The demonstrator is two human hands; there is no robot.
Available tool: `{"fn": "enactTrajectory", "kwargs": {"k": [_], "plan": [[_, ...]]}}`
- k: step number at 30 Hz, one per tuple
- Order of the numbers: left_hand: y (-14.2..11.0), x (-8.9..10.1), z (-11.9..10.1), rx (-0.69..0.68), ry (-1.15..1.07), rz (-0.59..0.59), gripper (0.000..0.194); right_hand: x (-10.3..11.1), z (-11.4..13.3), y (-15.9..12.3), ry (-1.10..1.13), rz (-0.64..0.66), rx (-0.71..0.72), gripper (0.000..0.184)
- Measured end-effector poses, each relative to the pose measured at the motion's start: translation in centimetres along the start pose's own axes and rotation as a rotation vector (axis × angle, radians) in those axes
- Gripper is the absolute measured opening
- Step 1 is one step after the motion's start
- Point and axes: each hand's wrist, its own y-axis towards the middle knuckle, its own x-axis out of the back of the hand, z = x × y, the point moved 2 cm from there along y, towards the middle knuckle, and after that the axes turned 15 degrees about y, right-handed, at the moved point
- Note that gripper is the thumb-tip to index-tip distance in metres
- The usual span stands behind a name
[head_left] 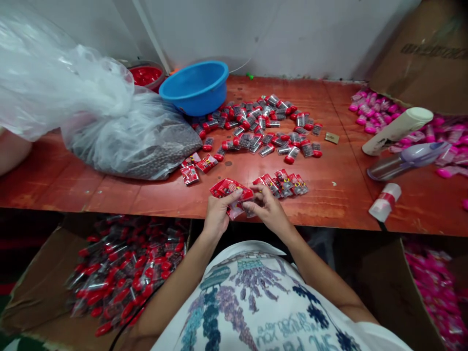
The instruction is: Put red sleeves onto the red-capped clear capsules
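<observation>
Over the table's front edge, my left hand (218,212) is closed around several small red printed plastic packets (227,186), fanned out, its thumb on top. My right hand (268,207) pinches the right side of these packets between thumb and fingers; the fingers partly hide what lies between them. Just beyond my right hand, a row of similar red packets (283,183) lies overlapping. A few more packets (189,174) rest left of my left hand. Farther back spreads a pile of small clear containers with red caps (252,139) and dark contents.
A clear bag of dark grains (142,141) sits at left beside a blue basin (195,90). A bottle (398,130), a purple-topped cup (402,161) and a plastic roll (385,202) stand right, near pink containers (380,109). Below, a cardboard box (40,287) holds red-capped containers.
</observation>
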Motion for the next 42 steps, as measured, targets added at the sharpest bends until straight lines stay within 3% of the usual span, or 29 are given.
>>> {"fn": "enactTrajectory", "kwargs": {"k": [6,10,16,23,30,36,42], "plan": [[0.2,0.4,0.2,-0.072,0.015,-0.011,0.026,-0.4,0.4,-0.4,-0.099,-0.051,0.062,0.029],[0.1,0.3,0.1,-0.138,0.053,0.004,0.025,-0.5,1.3,-0.6,-0.226,-0.058,0.148,0.028],[0.1,0.2,0.1,-0.121,0.061,-0.086,0.030,-0.5,1.6,-0.6,-0.411,-0.070,0.318,0.035],[0.0,0.2,0.2,-0.112,0.075,-0.045,0.029,-0.6,1.2,-0.6,-0.246,-0.071,0.207,0.039],[0.0,0.3,0.0,-0.112,0.138,0.042,0.037,0.1,1.1,-0.4,-0.337,-0.077,0.297,0.035],[-0.1,0.6,-0.2,-0.119,0.200,0.112,0.034,0.4,0.2,0.0,0.027,-0.099,0.066,0.033],[0.4,0.7,-0.5,-0.085,0.157,0.037,0.024,1.0,-0.2,-0.2,-0.058,-0.011,0.133,0.038]]}}
